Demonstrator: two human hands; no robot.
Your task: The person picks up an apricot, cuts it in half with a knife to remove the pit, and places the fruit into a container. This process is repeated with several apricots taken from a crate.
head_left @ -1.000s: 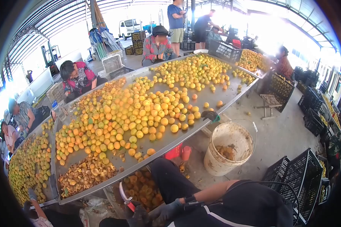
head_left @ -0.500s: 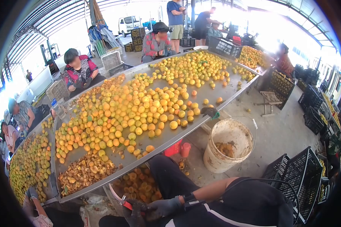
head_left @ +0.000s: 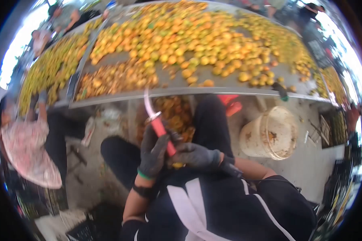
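My left hand (head_left: 153, 152), in a dark glove, is closed round the red handle of a knife (head_left: 163, 133); its pale curved blade points up toward the table edge. My right hand (head_left: 197, 155), also gloved, rests against the lower end of the handle, curled over a small yellow fruit (head_left: 178, 164) that is mostly hidden. Both hands sit above my lap, over my black trousers. Beyond them a basin of cut orange fruit (head_left: 177, 114) stands under the table.
A long metal table (head_left: 120, 96) heaped with several yellow-orange fruits spans the top. A dirty white bucket (head_left: 269, 134) stands on the floor at right. A person in pink patterned clothes (head_left: 26, 148) sits close at left. A black crate (head_left: 84, 231) is lower left.
The view has tilted sharply down. Both hands have risen from the bottom edge to mid-frame, with the knife now upright between them.
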